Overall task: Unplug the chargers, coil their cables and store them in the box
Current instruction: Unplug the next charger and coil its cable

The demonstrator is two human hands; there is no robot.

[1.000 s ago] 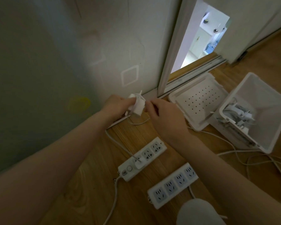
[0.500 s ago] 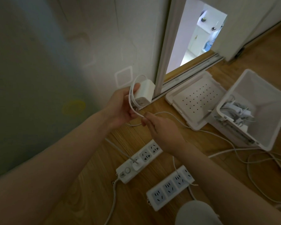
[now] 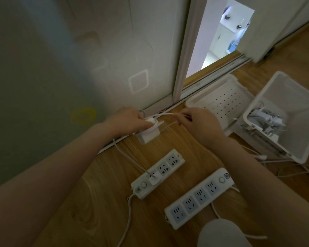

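Where the wooden floor (image 3: 168, 148) meets the wall (image 3: 114, 59), the person's left hand (image 3: 130, 120) grips a white charger (image 3: 148, 135), its fingers (image 3: 144, 123) curled over the top of the block. The block sits low by the skirting, and I cannot tell whether it touches the boards. Several turns of its white cable (image 3: 168, 114) are wound around the block. The right hand (image 3: 202, 125), just to the right, pinches the free end of that cable between thumb and fingertips, so a short stretch runs between the two hands. Well off to the right stands the white box (image 3: 292, 104), tipped so that its opening faces this way, with a heap of white chargers and cords already inside. A perforated white lid (image 3: 225, 102) lies flat between the right hand and the box, beside the door frame (image 3: 184, 59). Nearer to me, two white power strips lie on the floor at a slant. The upper strip (image 3: 168, 166) has one white plug (image 3: 154, 178) seated in it, and the lower strip (image 3: 200, 197) shows blue-faced sockets. Loose cords (image 3: 284, 168) trail over the boards below the box.
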